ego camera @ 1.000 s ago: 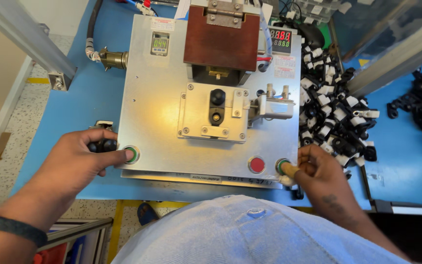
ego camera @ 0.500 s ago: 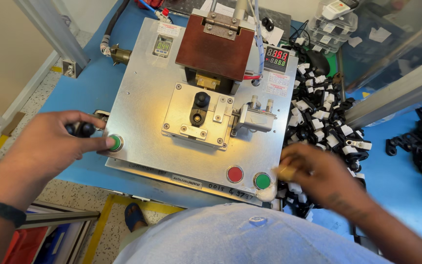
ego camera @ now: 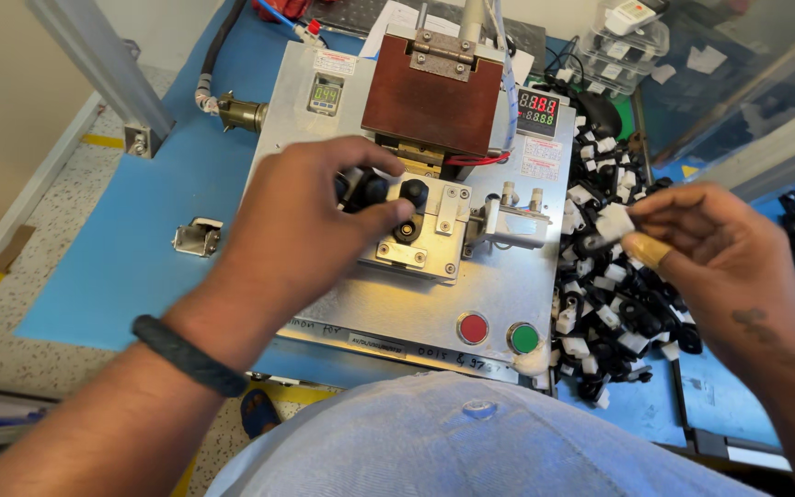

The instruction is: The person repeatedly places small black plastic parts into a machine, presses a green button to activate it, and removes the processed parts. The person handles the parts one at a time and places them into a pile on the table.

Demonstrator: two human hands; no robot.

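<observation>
— What's your left hand (ego camera: 310,216) doing?
— It's pinching a small black part (ego camera: 372,190) over the metal fixture (ego camera: 425,230), beside one already seated.
— And your right hand (ego camera: 720,253)?
— Closed on a black-and-white piece (ego camera: 611,225) above the pile (ego camera: 614,304) on the desk (ego camera: 131,248).

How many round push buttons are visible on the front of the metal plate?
2: a red button and a green button, side by side near the plate's front right edge. The left hand may hide another.

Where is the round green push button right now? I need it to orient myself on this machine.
In the head view, the round green push button sits at the metal plate's near right corner, just right of the red button.
</observation>
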